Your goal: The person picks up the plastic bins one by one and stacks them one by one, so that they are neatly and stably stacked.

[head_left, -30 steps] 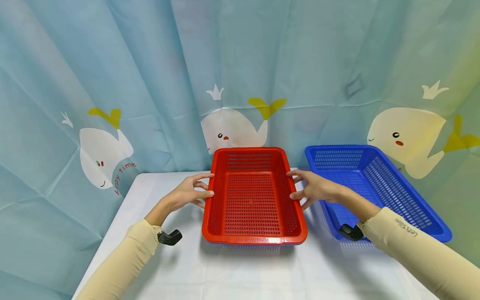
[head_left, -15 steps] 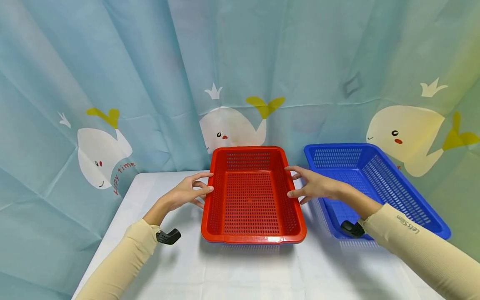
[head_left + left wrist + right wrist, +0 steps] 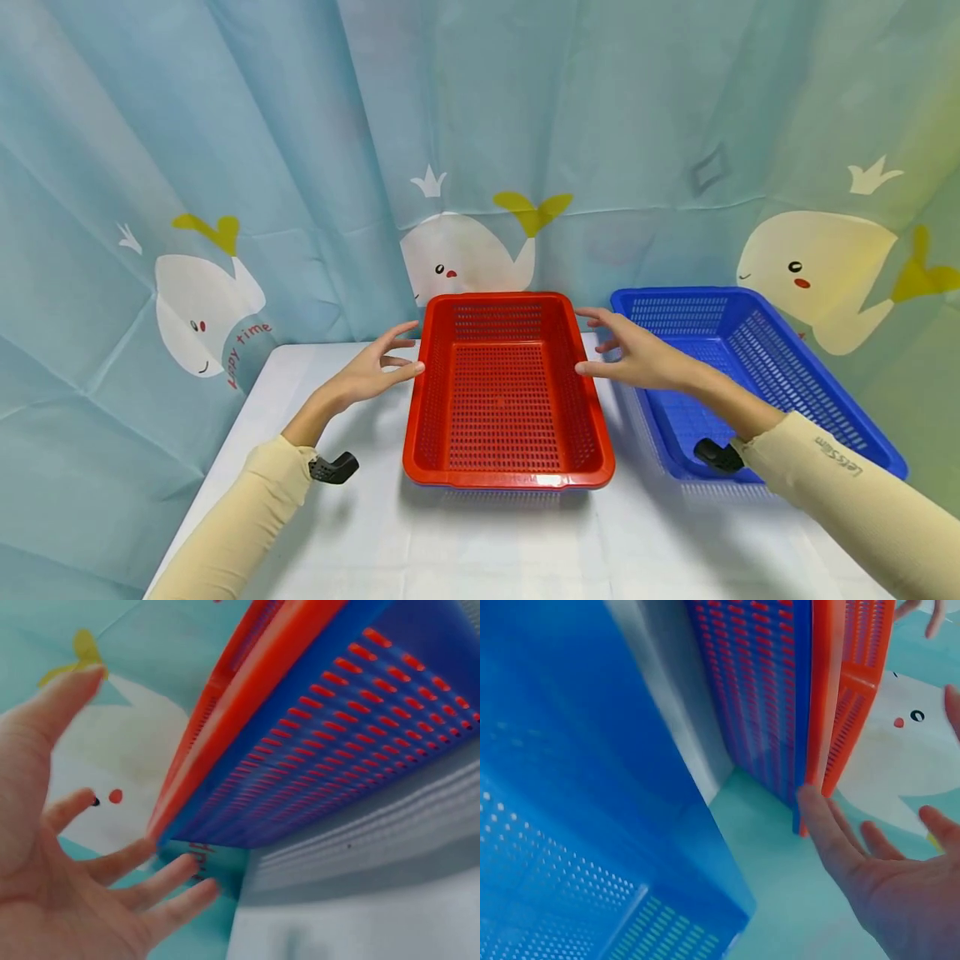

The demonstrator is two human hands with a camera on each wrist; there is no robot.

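The red basket point(image 3: 507, 392) sits in the middle of the white tabletop point(image 3: 480, 542), long axis running away from the person toward the whale curtain point(image 3: 225, 167), open side up, one short end facing the camera. The wrist views show it's nested in a blue one of the same shape, blue mesh wall point(image 3: 352, 742) right under the red rim. The left hand point(image 3: 367, 375) is at the basket's left long side, fingers spread and straight, gripping nothing; the thumb tip looks to be right at the rim, though I can't tell if it actually touches. The right hand point(image 3: 637, 358) mirrors it on the right long side, fingers also apart and loose, thumb tip at or just beside the rim. So the basket lies between both hands, not clamped. A second blue basket point(image 3: 757, 375) sits just to the right, under the right forearm, angled a bit outward
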